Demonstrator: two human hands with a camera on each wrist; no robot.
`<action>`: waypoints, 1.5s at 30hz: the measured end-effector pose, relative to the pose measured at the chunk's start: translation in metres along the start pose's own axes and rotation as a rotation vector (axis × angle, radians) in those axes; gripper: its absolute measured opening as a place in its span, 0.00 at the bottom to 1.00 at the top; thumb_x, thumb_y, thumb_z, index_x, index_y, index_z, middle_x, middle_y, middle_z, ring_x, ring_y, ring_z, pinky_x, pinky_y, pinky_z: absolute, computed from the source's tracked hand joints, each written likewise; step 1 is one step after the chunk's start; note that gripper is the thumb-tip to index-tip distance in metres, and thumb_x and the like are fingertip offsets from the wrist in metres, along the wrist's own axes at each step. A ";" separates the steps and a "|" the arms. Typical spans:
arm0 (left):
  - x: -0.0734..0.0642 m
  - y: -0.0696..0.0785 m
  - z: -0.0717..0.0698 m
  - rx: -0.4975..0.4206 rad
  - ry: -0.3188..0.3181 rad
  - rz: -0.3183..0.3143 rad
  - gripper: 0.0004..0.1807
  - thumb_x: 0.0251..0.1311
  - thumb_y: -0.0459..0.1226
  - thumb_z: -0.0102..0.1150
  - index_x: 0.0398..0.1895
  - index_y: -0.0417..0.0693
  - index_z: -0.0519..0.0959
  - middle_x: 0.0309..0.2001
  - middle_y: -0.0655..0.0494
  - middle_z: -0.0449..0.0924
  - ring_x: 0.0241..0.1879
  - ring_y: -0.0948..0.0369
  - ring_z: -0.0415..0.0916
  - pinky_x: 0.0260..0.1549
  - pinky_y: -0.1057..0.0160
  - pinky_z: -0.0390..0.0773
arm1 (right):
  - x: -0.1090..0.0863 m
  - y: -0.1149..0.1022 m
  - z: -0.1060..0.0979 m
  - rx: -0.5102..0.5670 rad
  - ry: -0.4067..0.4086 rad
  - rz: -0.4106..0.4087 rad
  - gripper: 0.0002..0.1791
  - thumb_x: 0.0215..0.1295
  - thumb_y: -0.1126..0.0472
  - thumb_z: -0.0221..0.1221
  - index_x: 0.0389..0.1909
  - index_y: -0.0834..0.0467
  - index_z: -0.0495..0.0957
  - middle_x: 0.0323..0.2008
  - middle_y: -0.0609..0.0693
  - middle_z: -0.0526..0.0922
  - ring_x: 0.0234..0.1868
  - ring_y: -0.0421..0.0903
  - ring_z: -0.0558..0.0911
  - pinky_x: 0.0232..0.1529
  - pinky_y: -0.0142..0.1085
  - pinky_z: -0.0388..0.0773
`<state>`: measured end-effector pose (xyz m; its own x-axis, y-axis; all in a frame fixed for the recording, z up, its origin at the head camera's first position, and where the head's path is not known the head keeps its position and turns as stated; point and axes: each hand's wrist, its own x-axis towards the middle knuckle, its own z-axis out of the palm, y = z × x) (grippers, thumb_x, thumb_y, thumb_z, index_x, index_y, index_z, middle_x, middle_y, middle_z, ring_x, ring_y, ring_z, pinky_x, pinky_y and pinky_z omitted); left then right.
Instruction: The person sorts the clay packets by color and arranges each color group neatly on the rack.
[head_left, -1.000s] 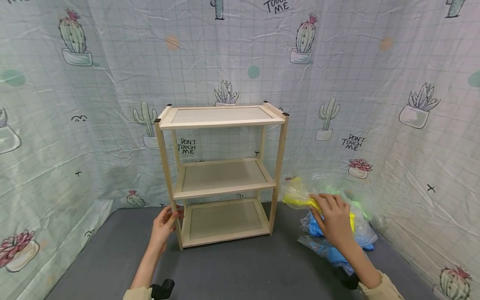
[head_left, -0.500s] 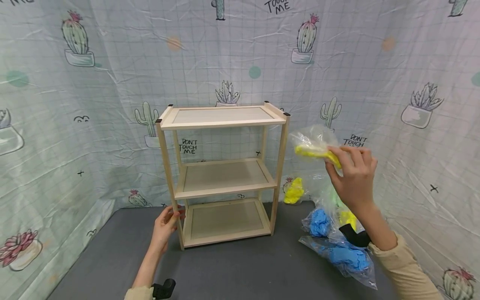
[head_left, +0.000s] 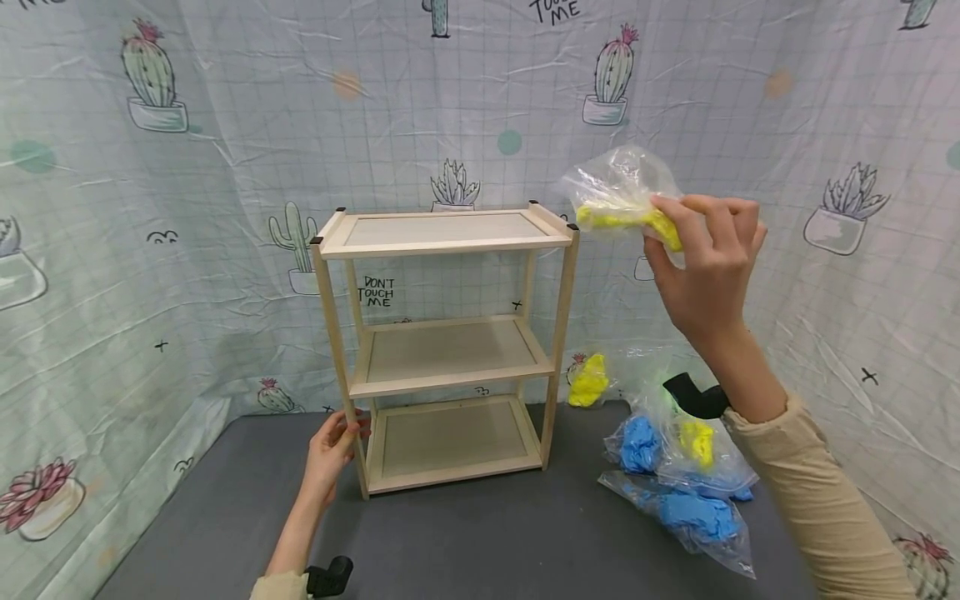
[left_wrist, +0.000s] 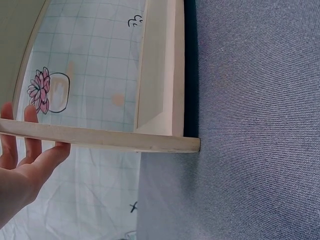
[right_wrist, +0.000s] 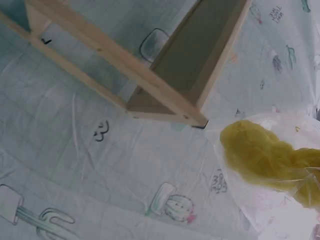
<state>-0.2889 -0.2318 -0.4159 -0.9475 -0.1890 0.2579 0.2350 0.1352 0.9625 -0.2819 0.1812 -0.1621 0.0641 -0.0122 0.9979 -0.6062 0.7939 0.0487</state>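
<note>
A three-tier wooden shelf (head_left: 450, 387) stands on the dark grey tabletop. Its lower left front post (left_wrist: 100, 138) is held between the thumb and fingers of my left hand (head_left: 330, 454). Up beside the shelf's top right corner, my right hand (head_left: 708, 267) pinches a clear plastic bag (head_left: 622, 179) by its yellow contents. In the right wrist view the soft yellow lump (right_wrist: 260, 155) shows through the plastic, near the end of a shelf post; the right hand itself is out of that view. All three shelf boards are bare.
Right of the shelf lie several clear bags: one with a yellow lump (head_left: 588, 381) against the back cloth, another yellow one (head_left: 697, 443), and blue ones (head_left: 693, 515) in front. A cactus-print cloth (head_left: 480, 100) hangs behind and on both sides.
My right hand has lifted a yellow bag from the pile on the right, up to the height of the top board. The left hand has stayed on the post.
</note>
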 end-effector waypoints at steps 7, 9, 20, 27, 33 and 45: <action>0.002 -0.001 0.001 -0.003 -0.004 0.000 0.22 0.64 0.44 0.46 0.56 0.40 0.67 0.36 0.74 0.78 0.39 0.69 0.76 0.43 0.54 0.70 | 0.010 -0.014 0.029 0.019 -0.023 -0.107 0.12 0.54 0.67 0.61 0.41 0.59 0.80 0.37 0.60 0.78 0.41 0.59 0.67 0.43 0.54 0.56; 0.003 -0.001 0.002 -0.011 -0.005 -0.003 0.21 0.64 0.44 0.46 0.55 0.41 0.67 0.35 0.75 0.78 0.39 0.69 0.77 0.41 0.55 0.70 | 0.009 -0.015 0.039 0.024 -0.036 -0.146 0.13 0.52 0.67 0.62 0.41 0.59 0.79 0.37 0.59 0.78 0.42 0.59 0.67 0.42 0.55 0.57; 0.002 -0.001 0.005 0.021 -0.005 -0.019 0.23 0.64 0.46 0.45 0.57 0.40 0.66 0.32 0.80 0.76 0.37 0.71 0.75 0.41 0.55 0.68 | -0.002 -0.010 0.071 -0.032 -0.220 -0.316 0.18 0.49 0.66 0.65 0.44 0.59 0.76 0.39 0.58 0.78 0.47 0.60 0.71 0.42 0.53 0.63; 0.003 0.000 0.004 0.002 0.005 -0.018 0.20 0.64 0.45 0.46 0.54 0.43 0.67 0.33 0.78 0.77 0.38 0.71 0.76 0.40 0.56 0.69 | -0.004 -0.007 0.070 0.059 -0.497 -0.339 0.24 0.53 0.59 0.61 0.51 0.63 0.70 0.45 0.58 0.77 0.52 0.57 0.70 0.48 0.52 0.61; 0.003 0.001 0.003 -0.008 0.012 -0.009 0.20 0.64 0.44 0.46 0.55 0.42 0.67 0.34 0.76 0.77 0.38 0.71 0.76 0.40 0.56 0.68 | -0.001 -0.009 0.068 0.090 -0.742 -0.233 0.26 0.62 0.55 0.53 0.59 0.61 0.63 0.56 0.58 0.72 0.60 0.54 0.65 0.56 0.53 0.52; 0.003 -0.004 0.002 -0.013 0.021 -0.003 0.20 0.64 0.44 0.47 0.54 0.43 0.67 0.34 0.76 0.77 0.37 0.72 0.76 0.38 0.58 0.68 | 0.005 -0.032 0.095 0.109 -0.858 -0.157 0.21 0.69 0.54 0.46 0.60 0.57 0.66 0.56 0.54 0.71 0.59 0.51 0.67 0.58 0.52 0.53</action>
<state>-0.2929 -0.2307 -0.4188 -0.9437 -0.2095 0.2561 0.2346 0.1223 0.9644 -0.3371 0.0982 -0.1541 -0.4379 -0.6041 0.6658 -0.7156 0.6825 0.1487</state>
